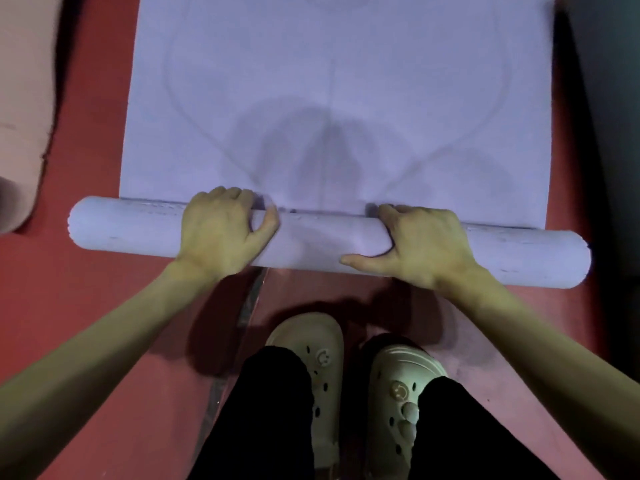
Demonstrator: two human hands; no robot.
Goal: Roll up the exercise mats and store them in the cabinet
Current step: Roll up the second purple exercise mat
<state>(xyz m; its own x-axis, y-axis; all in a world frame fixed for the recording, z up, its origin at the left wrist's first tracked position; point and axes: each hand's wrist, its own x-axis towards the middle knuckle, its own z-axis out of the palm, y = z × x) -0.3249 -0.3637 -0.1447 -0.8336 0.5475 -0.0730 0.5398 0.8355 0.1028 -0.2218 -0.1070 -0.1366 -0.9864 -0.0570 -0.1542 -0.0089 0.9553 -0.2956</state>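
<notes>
Left hand [221, 226] at 9 o'clock, fingers curled over the purple mat [332, 98] roll [322, 242]; right hand [420, 242] at 3 o'clock, same grip. Roll mid-frame, flat part toward 12. Probably best pushing both sides evenly, keeping it tight, ends flush.

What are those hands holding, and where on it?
Both the left hand and right hand grip the rolled part of the purple mat, near its middle, fingers curled over the top.

You've got a lilac foam exercise mat [332, 98] w/ faint grey curved lines, on red floor [86, 289]; pale pink mat [24, 98] at left; cream perforated clogs [311, 358], black trousers [270, 410].
</notes>
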